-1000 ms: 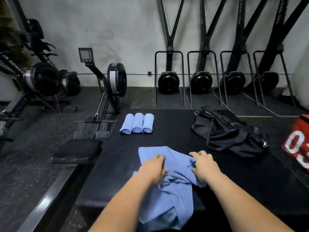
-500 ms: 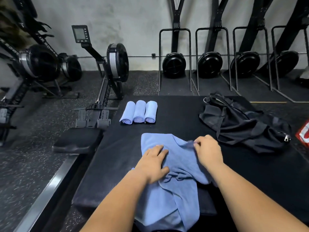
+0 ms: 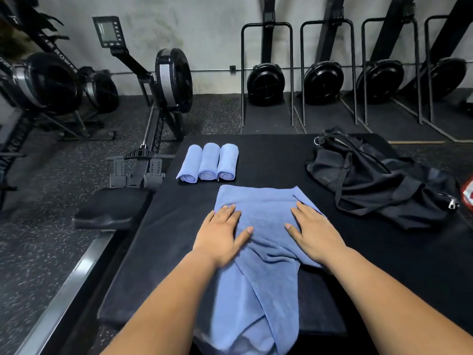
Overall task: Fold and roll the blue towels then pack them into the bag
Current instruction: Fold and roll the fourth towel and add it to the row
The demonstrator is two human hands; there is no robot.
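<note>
Both hands have uncurled, left hand (image 3: 222,234) and right hand (image 3: 315,231) now pressing flat on the blue towel (image 3: 263,208) between them, smoothing it, probably for folding.

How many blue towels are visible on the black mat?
4. Three rolled blue cloth towels lie side by side at the black mat's far left. The fourth towel, unrolled, lies under the left hand and right hand. The crumpled black fabric bag may hide more.

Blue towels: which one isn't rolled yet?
The towel under the left hand and right hand, spread flat; the three rolled towels beyond it are tight cylinders.
</note>
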